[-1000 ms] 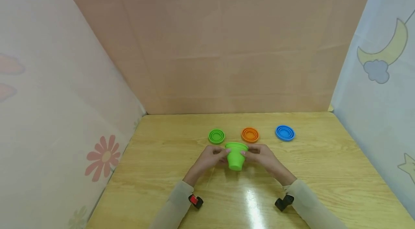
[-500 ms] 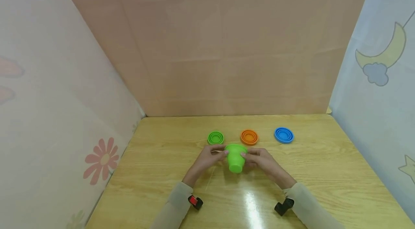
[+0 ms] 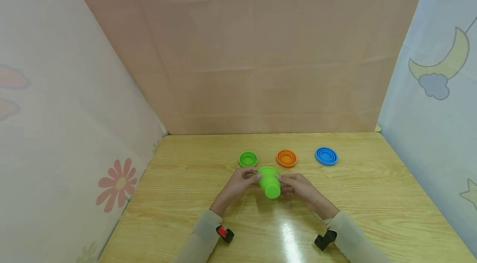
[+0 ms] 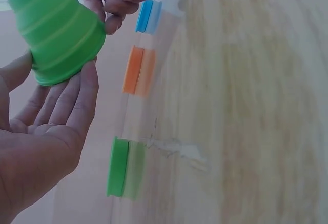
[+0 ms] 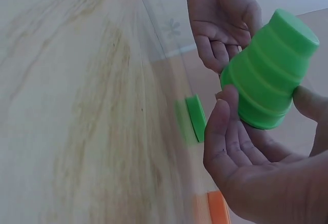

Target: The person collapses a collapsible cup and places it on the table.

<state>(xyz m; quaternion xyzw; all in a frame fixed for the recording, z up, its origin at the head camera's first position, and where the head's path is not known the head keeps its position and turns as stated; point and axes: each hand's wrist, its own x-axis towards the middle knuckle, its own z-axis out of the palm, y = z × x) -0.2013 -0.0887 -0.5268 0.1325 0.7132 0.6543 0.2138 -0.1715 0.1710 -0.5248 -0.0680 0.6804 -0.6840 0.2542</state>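
Observation:
A green collapsible cup (image 3: 269, 181), stretched out to its full ribbed height, is held in the air above the table by both hands. It is tilted, with its narrow base toward the wearer and its wide rim facing away. My left hand (image 3: 239, 182) grips it near the rim from the left, thumb on the near side. From the right my right hand (image 3: 301, 188) pinches it the same way. In the left wrist view the ribbed wall of the cup (image 4: 61, 29) shows between the fingers of both hands. The inside of the cup is hidden.
Behind the hands three flattened collapsible cups lie in a row: a green one (image 3: 247, 159), an orange one (image 3: 286, 158) and a blue one (image 3: 326, 156). The wooden table (image 3: 179, 172) meets a tan back panel (image 3: 261, 68), with printed side walls left and right.
The held green cup has tipped so that its base turns more toward the wearer. Both hands keep their hold, and the right hand has shifted slightly lower.

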